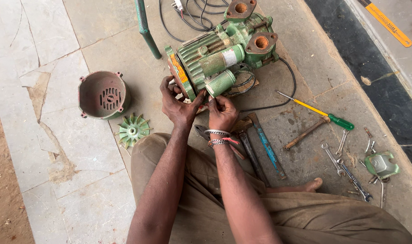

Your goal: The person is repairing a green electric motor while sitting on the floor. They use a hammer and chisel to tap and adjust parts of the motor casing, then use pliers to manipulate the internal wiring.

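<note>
A person sits on the floor (93,27) and works on a green pump motor (224,54) that lies on its side near the top edge of the floor, in the middle.

Some of the work looks done already. The round fan cover (103,94) is off and sits on the floor to the left of the motor, well apart from it. The green plastic fan (133,130) is off too and lies just below the cover. So the back end of the motor is bare now.

The left hand (179,101) is curled around the end plate (181,74) of the motor, the flat part with the orange patch. The right hand (222,110) is closed in a pinch right beside it, under a small green tube on the motor. It may hold a small part or a wire, but I cannot tell what. Both hands touch the motor's end.

I think the taking apart is about half way. The end plate is still on, and the rest of the motor looks whole.

Tools lie to the right: a yellow and green screwdriver (316,110), a hammer (307,132), a blue bar (267,147) and some spanners (346,169). None is in a hand. A black cable (278,105) runs past the motor.
</note>
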